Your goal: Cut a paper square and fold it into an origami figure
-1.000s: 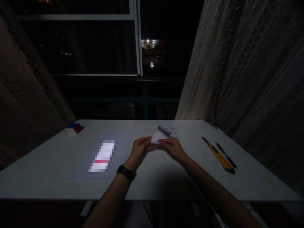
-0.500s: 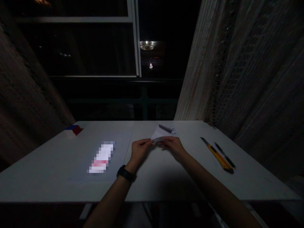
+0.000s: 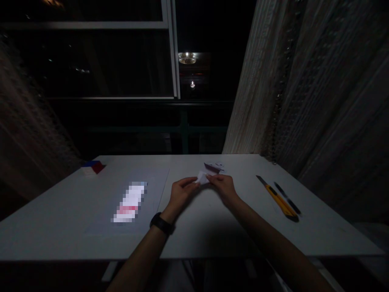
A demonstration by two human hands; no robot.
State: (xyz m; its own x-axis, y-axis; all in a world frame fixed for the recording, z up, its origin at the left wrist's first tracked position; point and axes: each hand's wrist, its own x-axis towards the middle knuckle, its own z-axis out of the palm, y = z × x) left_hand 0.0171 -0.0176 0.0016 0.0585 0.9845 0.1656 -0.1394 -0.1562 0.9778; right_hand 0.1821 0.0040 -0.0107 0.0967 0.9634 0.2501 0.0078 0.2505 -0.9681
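Observation:
A small piece of white paper [image 3: 202, 177] is held between my two hands over the middle of the table. My left hand [image 3: 181, 194], with a dark watch on its wrist, pinches the paper's left side. On its right edge, my right hand [image 3: 224, 187] grips it with the thumb on top. Just beyond my fingers lies a folded paper with dark marks [image 3: 214, 167], one flap standing up from it. Fine folds in the held paper are too small to make out.
Left of my hands, a lit phone [image 3: 130, 202] with a blurred screen lies on a white sheet [image 3: 159, 182]. A coloured cube [image 3: 92, 167] sits at the far left. On the right lie a yellow box cutter [image 3: 281, 202], its blade out, and a dark pen [image 3: 287, 198]. Curtains [image 3: 252, 81] frame the window.
The held paper has turned, so more of its white face shows. My right thumb is now on top of it. Both hands stay in nearly the same place.

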